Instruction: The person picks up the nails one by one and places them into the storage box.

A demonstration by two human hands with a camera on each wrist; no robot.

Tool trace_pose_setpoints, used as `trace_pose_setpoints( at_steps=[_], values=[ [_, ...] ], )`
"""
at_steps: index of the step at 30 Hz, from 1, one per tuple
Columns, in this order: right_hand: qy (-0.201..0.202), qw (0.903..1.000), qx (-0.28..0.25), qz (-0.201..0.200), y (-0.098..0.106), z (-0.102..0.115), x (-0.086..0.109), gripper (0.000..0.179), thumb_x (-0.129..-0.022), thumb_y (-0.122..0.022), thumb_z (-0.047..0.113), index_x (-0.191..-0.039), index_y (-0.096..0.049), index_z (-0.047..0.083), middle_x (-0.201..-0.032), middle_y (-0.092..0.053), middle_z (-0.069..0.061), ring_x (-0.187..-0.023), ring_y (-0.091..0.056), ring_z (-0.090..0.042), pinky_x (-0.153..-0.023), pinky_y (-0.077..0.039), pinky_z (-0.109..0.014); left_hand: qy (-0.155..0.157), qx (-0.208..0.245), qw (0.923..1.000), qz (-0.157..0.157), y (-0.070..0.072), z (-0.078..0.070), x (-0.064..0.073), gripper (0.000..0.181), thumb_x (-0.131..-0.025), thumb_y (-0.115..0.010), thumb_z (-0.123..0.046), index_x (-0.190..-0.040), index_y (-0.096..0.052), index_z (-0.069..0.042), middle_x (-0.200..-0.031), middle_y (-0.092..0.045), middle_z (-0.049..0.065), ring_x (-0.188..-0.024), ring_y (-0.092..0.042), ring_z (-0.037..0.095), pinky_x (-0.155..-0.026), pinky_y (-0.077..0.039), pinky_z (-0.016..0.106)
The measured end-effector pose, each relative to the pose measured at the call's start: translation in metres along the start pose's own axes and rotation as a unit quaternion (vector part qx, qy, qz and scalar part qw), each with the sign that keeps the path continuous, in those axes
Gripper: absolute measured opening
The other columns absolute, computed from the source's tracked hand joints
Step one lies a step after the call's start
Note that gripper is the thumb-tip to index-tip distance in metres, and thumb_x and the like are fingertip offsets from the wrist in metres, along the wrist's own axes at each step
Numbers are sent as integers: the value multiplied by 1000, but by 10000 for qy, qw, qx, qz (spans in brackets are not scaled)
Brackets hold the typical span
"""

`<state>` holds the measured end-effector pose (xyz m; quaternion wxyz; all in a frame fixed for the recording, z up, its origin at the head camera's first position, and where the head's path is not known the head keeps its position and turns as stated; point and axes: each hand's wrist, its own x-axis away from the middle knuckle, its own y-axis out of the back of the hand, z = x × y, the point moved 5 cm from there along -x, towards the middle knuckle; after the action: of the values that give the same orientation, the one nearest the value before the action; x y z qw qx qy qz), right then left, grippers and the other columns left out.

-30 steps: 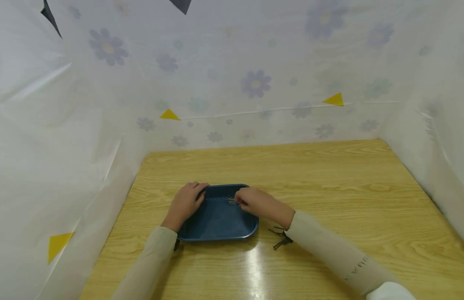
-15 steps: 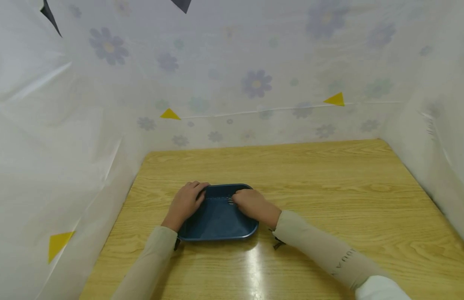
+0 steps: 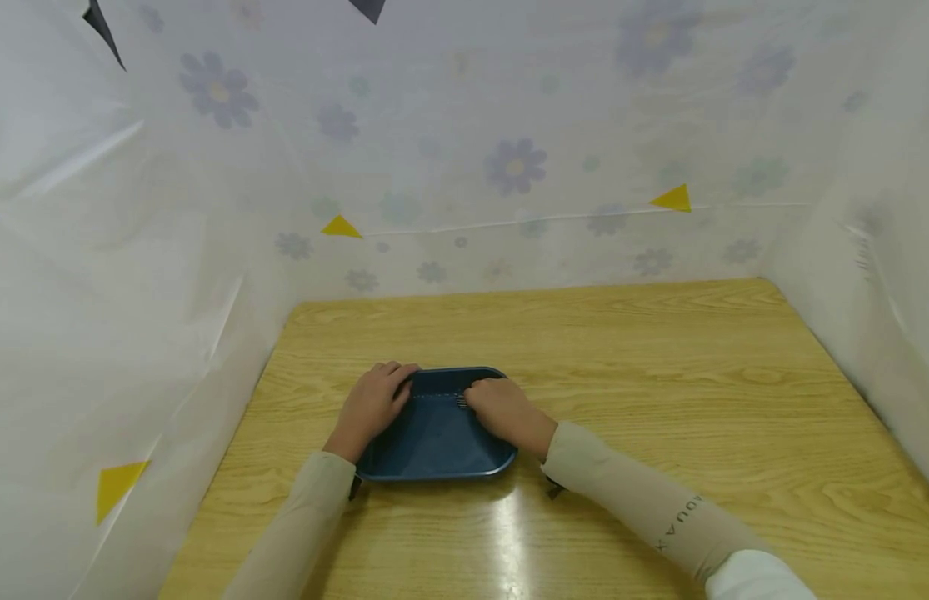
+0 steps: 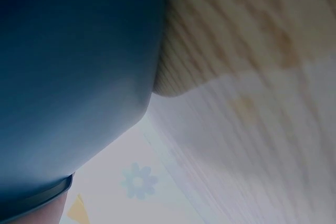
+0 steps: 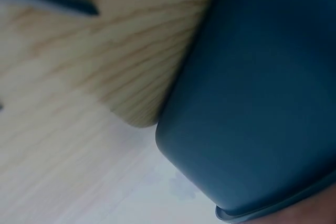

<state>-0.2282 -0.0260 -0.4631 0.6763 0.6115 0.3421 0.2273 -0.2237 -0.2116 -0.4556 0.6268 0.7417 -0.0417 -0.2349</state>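
A blue tray (image 3: pixel 434 450) sits on the wooden table. My left hand (image 3: pixel 370 408) grips its left side, with fingers over the far left rim and the thumb inside. My right hand (image 3: pixel 505 410) reaches into the tray's far right corner with curled fingers. Several thin metal pieces, like screws or nails (image 3: pixel 462 402), lie side by side at those fingertips. What the fingertips hold is hidden. In both wrist views the tray's outer wall (image 4: pixel 79 87) fills much of the picture, with a bit of the right hand (image 5: pixel 304 212) below the rim.
Dark screws or nails (image 3: pixel 556 492) lie on the table (image 3: pixel 621 350), mostly hidden under my right forearm. A blurred dark pointed piece (image 5: pixel 73 3) shows in the right wrist view. Pale flowered sheeting (image 3: pixel 449 150) walls the table at the back and sides.
My right hand has shifted slightly left and nearer over the metal pieces. Its forearm now covers more of the dark pieces on the table. The left hand and tray stay put.
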Motion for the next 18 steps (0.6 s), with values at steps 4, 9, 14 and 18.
trace_pose_setpoints(
  at_steps=[4,9,14,18],
  values=[
    [-21,9999,105,-48,-2,0,0,18,-91,-61,6,-76,-68,13,-74,-64,-3,-68,-62,-19,-57,-52,-33,5,-8,10000,13,0,0,0,31,-95,-61,-19,-126,-63,-16,-99,-64,2,-90,-59,22,-75,-51,39],
    [-71,9998,146,-150,-1,2,0,16,-91,-62,6,-78,-69,12,-75,-64,-3,-68,-62,-19,-56,-52,-33,1,29,10000,24,1,0,0,31,-95,-61,-19,-126,-62,-16,-98,-64,2,-90,-59,22,-75,-51,38],
    [-86,9998,126,-157,2,3,0,14,-91,-62,6,-80,-69,12,-76,-65,-3,-69,-62,-19,-56,-52,-32,2,16,10000,23,1,0,0,32,-95,-62,-19,-126,-62,-16,-99,-64,3,-90,-59,22,-75,-51,38],
    [-102,9998,145,-85,1,3,0,12,-92,-62,8,-85,-70,12,-79,-65,-4,-71,-62,-19,-58,-52,-32,24,31,10000,45,2,0,0,32,-94,-62,-18,-126,-62,-15,-99,-64,3,-90,-59,22,-75,-50,39]
  ],
)
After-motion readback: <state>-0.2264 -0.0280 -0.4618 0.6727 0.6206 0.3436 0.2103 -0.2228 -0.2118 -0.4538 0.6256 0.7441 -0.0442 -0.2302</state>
